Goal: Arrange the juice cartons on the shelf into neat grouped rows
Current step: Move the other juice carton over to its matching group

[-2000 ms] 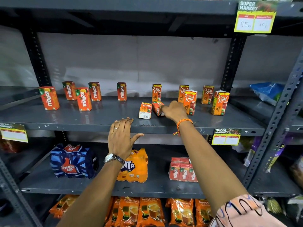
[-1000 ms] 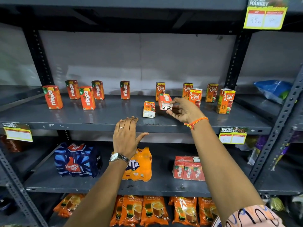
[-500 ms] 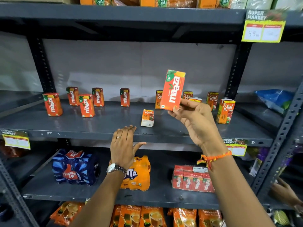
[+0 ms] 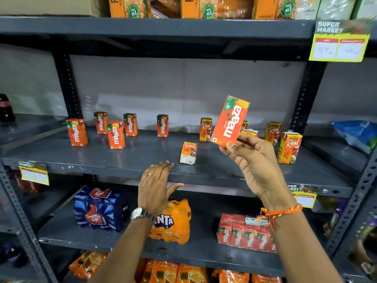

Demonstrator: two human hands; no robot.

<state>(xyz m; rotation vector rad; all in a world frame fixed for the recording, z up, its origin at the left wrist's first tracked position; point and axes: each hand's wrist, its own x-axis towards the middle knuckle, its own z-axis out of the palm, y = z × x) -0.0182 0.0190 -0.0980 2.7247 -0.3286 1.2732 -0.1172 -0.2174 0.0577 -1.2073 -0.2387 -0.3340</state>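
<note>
My right hand (image 4: 255,162) holds an orange Maaza carton (image 4: 230,121) by its lower end, tilted and lifted above the grey middle shelf (image 4: 142,160). My left hand (image 4: 156,186) rests flat and open on the shelf's front edge. Several Maaza cartons (image 4: 116,134) stand scattered at the shelf's left. Real cartons stand at the right: one at the back (image 4: 205,129), one nearest the right post (image 4: 289,148), another (image 4: 273,132) behind my hand. One small Real carton (image 4: 188,153) stands alone near the front, just beyond my left fingers.
A dark upright post (image 4: 304,94) bounds the shelf on the right, another post (image 4: 67,86) at the left. A blue bag (image 4: 355,133) lies on the neighbouring shelf. Below are a Thums Up pack (image 4: 98,209), a Fanta pack (image 4: 173,223) and a wrapped Maaza pack (image 4: 242,233).
My right hand picked the fallen carton up from the shelf, turned it upright and raised it, showing the Maaza front. The left hand stayed on the shelf edge.
</note>
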